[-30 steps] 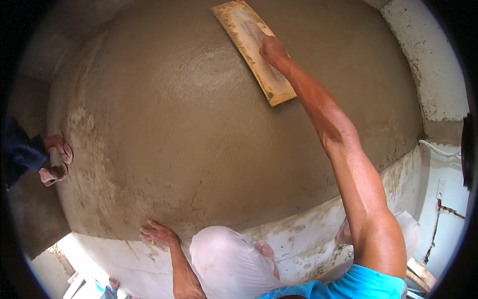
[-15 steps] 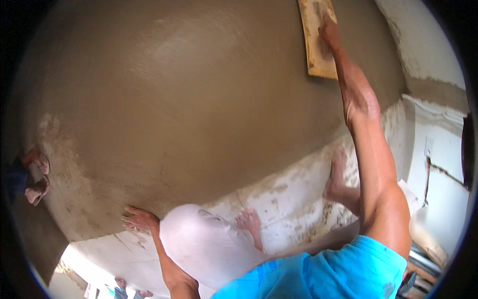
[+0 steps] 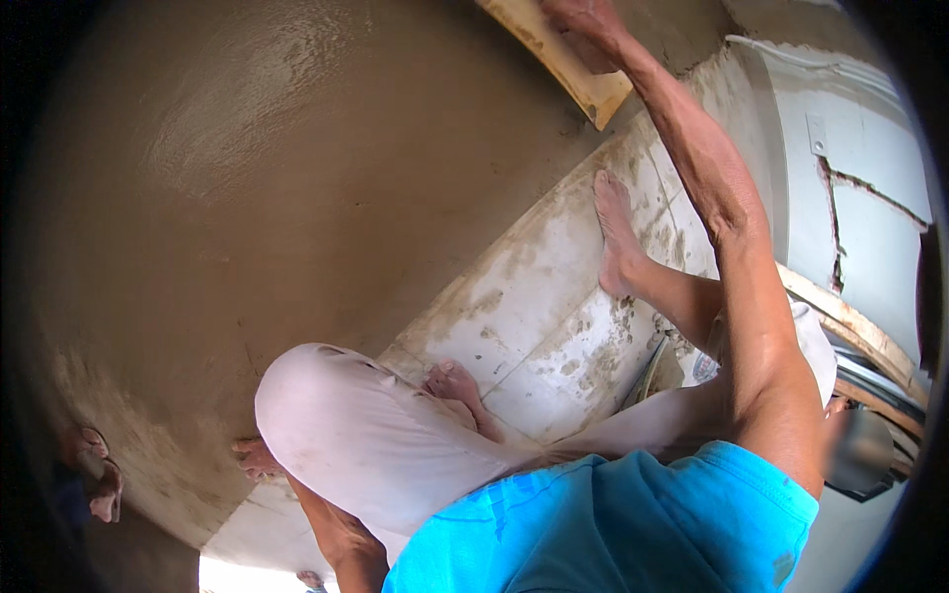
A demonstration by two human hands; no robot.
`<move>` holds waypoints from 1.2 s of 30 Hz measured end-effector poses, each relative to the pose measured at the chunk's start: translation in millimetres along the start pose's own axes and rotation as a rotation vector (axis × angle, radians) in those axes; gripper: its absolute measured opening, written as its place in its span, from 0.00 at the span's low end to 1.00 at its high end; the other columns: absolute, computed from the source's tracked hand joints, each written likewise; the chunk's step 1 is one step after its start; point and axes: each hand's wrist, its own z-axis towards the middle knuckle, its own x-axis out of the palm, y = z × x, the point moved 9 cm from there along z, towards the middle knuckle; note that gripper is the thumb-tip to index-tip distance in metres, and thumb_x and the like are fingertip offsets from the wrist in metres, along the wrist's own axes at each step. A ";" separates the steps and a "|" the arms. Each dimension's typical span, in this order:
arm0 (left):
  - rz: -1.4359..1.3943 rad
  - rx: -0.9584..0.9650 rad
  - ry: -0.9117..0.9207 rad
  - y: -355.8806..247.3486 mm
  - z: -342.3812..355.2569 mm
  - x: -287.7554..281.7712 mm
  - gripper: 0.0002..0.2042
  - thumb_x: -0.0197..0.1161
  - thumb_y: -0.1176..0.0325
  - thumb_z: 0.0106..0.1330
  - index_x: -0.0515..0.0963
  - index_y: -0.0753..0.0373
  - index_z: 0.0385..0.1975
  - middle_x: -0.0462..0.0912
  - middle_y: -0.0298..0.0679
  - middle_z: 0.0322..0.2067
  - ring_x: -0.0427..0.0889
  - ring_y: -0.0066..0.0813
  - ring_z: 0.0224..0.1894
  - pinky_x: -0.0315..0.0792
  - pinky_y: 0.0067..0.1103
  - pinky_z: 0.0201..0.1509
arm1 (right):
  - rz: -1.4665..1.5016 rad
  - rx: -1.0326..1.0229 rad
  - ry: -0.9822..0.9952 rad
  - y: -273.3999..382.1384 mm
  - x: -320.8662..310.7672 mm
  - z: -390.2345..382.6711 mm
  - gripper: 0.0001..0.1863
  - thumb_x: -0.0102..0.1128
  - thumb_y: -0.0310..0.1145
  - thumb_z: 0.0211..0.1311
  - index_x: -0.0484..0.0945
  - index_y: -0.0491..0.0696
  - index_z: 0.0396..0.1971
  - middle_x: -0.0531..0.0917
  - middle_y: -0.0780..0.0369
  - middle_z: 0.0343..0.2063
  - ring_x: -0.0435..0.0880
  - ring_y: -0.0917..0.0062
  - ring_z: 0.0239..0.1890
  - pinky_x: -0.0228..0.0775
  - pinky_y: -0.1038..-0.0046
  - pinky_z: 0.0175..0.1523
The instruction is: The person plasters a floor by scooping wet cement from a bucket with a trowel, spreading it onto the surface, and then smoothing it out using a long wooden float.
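Note:
My right hand (image 3: pixel 585 22) is closed on a yellowish plasterer's float (image 3: pixel 593 91) at the top of the view. The float lies slanted on a smooth brown layer of wet mortar (image 3: pixel 326 217), its near corner by the edge of the white tiles. Partly hidden behind my left knee, my left hand (image 3: pixel 257 459) rests at the mortar's lower edge with its fingers spread and holds nothing.
My bare feet stand on dirty white tiles (image 3: pixel 539 331) along the mortar. At the far left are another person's feet (image 3: pixel 99 474). Wooden boards (image 3: pixel 850 326) and a dark object (image 3: pixel 862 450) lie to the right, by a white wall with a cracked groove (image 3: pixel 835 217).
My view has turned and shifted. My right hand has brought the float nearer the tile edge, and the float is now more slanted. My left hand stays at the mortar's edge.

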 end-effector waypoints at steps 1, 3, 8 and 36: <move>0.001 0.007 0.004 -1.0 2.5 -0.9 0.38 0.36 0.36 0.68 0.57 0.66 0.64 0.51 0.58 0.65 0.56 0.55 0.66 0.57 0.48 0.64 | -0.075 -0.080 0.025 3.1 4.8 -7.5 0.23 0.54 0.38 0.49 0.75 0.44 0.46 0.83 0.51 0.40 0.82 0.62 0.41 0.70 0.62 0.49; -0.001 0.024 0.000 -2.1 3.5 -2.8 0.38 0.36 0.36 0.68 0.57 0.66 0.64 0.51 0.58 0.65 0.56 0.55 0.66 0.58 0.48 0.64 | 0.025 -0.143 0.099 -4.9 19.2 -32.8 0.21 0.55 0.35 0.50 0.74 0.47 0.47 0.82 0.50 0.38 0.82 0.57 0.40 0.71 0.59 0.46; 0.004 0.051 0.008 -4.2 3.3 -3.0 0.38 0.36 0.36 0.68 0.58 0.66 0.64 0.53 0.59 0.64 0.56 0.55 0.66 0.58 0.48 0.64 | -0.146 -0.496 0.026 -4.7 55.0 -92.3 0.24 0.57 0.37 0.51 0.69 0.43 0.48 0.80 0.52 0.30 0.79 0.56 0.34 0.72 0.60 0.39; -0.839 0.882 0.489 -336.2 -234.2 -263.0 0.23 0.49 0.57 0.71 0.67 0.68 0.59 0.70 0.51 0.57 0.70 0.40 0.57 0.64 0.30 0.61 | -0.019 -0.095 0.035 47.8 115.6 47.8 0.11 0.39 0.26 0.64 0.70 0.39 0.41 0.79 0.46 0.39 0.80 0.55 0.45 0.74 0.59 0.47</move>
